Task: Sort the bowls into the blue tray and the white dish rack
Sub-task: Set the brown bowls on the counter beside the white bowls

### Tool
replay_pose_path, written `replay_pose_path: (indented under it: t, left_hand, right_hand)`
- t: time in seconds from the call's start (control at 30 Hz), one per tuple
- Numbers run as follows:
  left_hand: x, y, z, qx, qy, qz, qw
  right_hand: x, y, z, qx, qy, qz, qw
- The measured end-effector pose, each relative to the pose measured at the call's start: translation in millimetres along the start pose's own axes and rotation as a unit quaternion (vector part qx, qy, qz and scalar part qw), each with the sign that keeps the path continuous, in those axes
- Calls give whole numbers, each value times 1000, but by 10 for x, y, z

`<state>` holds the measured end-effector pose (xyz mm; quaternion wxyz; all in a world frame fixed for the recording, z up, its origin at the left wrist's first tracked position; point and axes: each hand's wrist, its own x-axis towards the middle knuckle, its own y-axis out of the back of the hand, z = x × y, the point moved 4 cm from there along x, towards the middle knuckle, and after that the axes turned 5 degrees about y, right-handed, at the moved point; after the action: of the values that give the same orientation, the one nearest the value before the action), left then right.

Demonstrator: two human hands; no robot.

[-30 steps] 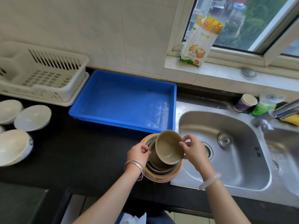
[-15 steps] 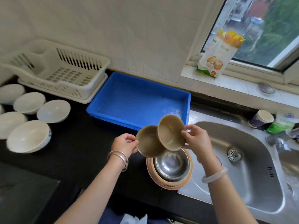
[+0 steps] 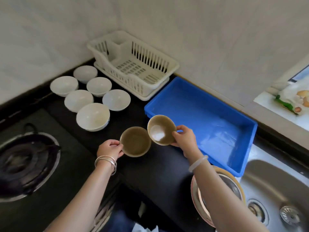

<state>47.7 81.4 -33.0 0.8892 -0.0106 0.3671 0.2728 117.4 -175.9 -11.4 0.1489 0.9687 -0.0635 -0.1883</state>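
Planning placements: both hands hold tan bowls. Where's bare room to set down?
Free: blue tray floor, white dish rack interior, black counter between stove and tray. Crowded: six white bowls clustered left of the rack; bowl stack by the sink.

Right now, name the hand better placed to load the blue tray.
The right hand: its lighter bowl hangs at the blue tray's corner; the left hand's darker bowl is over the counter.
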Motion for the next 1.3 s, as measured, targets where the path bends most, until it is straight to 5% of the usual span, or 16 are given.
replay_pose_path:
  t: [0.47,1.3]
  left_hand:
    - [740,482,-99,-65,62,86,992]
    - [818,472,-144,-69,68,97,991]
  right_hand:
    - [636,-1329,-38,-4,-90,-30,996]
    - [700,-1548,32,29,-146,-79,986]
